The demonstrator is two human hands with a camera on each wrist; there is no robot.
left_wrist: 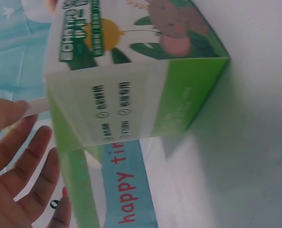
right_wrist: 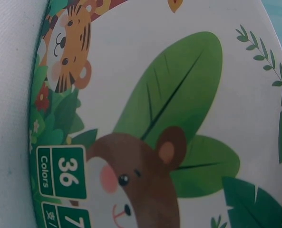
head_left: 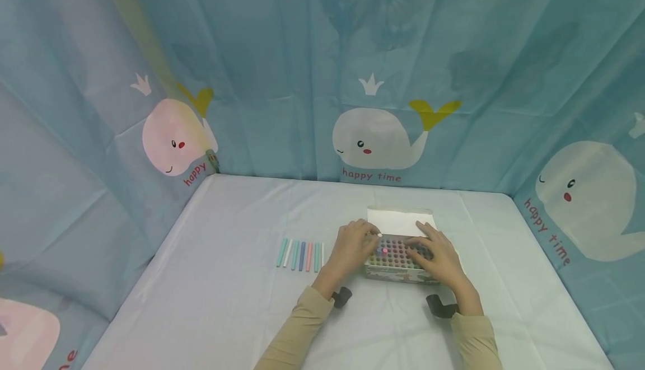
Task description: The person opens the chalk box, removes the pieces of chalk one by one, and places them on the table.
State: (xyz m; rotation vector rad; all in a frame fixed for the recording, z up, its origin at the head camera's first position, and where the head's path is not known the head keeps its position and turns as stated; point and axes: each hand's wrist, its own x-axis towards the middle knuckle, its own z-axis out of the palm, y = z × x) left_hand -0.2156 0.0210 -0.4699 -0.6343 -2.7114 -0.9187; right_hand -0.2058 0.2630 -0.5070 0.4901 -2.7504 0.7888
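A printed cardboard box stands on the table with its white lid folded back. Inside, a grid of round holes bears colored chalk ends, and a pink chalk shows brightly near the left. At the box's left back corner, my left hand pinches a white chalk stick between thumb and index finger; its far end is hidden behind the box in the left wrist view. My right hand rests over the box's right part, fingers spread. Only the box's animal-printed side fills the right wrist view.
Left of the box, several chalk sticks lie side by side in a row, among them a blue chalk and a pink chalk. A white cloth covers the table. Blue whale-print curtains hang behind and at both sides.
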